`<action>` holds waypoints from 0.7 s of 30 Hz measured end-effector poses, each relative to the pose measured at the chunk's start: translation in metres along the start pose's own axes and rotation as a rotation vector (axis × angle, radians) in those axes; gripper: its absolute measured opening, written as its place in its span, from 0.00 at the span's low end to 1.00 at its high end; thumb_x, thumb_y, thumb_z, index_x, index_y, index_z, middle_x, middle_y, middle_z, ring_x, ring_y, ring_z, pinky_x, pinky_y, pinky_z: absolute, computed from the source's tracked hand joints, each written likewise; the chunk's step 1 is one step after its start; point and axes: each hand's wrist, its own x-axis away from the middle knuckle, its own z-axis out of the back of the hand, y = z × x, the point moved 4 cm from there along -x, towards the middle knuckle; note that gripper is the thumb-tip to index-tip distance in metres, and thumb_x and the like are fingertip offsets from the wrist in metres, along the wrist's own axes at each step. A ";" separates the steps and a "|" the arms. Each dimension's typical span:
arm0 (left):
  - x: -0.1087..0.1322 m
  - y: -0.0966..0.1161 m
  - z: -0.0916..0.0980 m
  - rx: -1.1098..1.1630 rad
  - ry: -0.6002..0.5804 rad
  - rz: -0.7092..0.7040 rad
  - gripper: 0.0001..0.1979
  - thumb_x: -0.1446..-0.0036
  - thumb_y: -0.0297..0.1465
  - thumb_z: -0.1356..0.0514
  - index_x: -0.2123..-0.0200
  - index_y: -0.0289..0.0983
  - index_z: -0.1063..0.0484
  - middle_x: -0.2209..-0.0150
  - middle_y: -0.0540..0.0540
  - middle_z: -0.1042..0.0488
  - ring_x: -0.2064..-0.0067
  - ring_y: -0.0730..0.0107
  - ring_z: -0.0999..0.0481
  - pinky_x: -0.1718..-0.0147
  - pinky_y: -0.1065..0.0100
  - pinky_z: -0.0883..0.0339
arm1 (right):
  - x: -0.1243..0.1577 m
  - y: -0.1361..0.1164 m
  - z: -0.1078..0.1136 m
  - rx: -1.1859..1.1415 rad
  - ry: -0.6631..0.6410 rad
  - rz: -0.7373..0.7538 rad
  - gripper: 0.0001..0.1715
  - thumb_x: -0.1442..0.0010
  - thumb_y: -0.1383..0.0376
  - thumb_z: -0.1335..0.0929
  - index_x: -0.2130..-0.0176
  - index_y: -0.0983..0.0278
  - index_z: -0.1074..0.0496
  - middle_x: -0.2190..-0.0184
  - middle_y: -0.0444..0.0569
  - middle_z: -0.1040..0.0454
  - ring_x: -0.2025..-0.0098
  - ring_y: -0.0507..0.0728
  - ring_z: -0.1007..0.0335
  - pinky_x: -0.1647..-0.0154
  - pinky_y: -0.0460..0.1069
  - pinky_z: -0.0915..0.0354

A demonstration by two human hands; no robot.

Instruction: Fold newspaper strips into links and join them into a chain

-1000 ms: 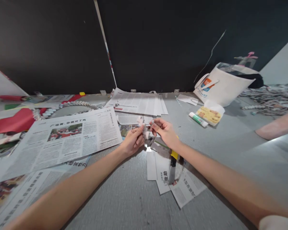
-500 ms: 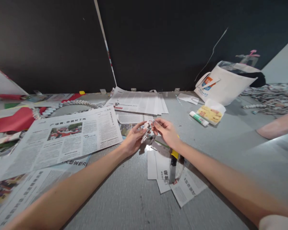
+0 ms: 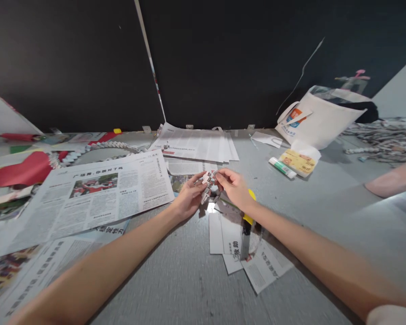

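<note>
Between the fingers of my left hand (image 3: 190,197) is a short folded paper chain (image 3: 206,179), made of small newspaper links and tilted upward. My right hand (image 3: 234,188) is closed in a pinch at the upper right end of that chain. Which fold its fingertips grip is too small to make out. Just below my right wrist lies a utility knife (image 3: 246,225) with a yellow and black handle and its blade out. It rests on cut newspaper pieces (image 3: 216,234), and my right forearm partly covers them.
Large newspaper sheets (image 3: 115,194) spread to the left, near a longer folded paper chain (image 3: 77,154) and red paper (image 3: 23,169). A glue stick (image 3: 282,168), a yellow tissue pack (image 3: 302,163) and a white bag (image 3: 325,117) stand right. Someone's bare leg (image 3: 392,178) shows at right.
Both hands stay together at the chain, whose links have turned slightly in my left fingers. My right fingertips have shifted a little at its end. The whole view has moved slightly.
</note>
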 end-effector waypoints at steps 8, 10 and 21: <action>-0.001 -0.001 -0.001 -0.009 -0.012 -0.008 0.23 0.46 0.18 0.28 0.47 0.34 0.24 0.59 0.46 0.20 0.65 0.74 0.20 0.62 0.71 0.24 | 0.000 -0.003 -0.001 0.035 -0.011 -0.004 0.25 0.34 0.42 0.30 0.63 0.61 0.25 0.77 0.44 0.30 0.75 0.54 0.37 0.74 0.50 0.40; 0.000 -0.001 -0.001 -0.025 -0.019 -0.011 0.24 0.46 0.19 0.27 0.46 0.35 0.24 0.59 0.46 0.20 0.65 0.74 0.20 0.62 0.71 0.25 | 0.000 -0.003 -0.001 0.040 -0.007 -0.007 0.25 0.34 0.42 0.30 0.63 0.61 0.25 0.76 0.44 0.30 0.75 0.54 0.37 0.73 0.50 0.39; -0.001 -0.005 0.000 -0.095 -0.032 -0.095 0.19 0.42 0.27 0.26 0.48 0.36 0.23 0.59 0.46 0.21 0.63 0.73 0.21 0.62 0.70 0.27 | 0.000 0.000 -0.003 -0.006 -0.074 -0.018 0.25 0.34 0.42 0.29 0.66 0.60 0.26 0.75 0.43 0.33 0.74 0.53 0.43 0.71 0.50 0.44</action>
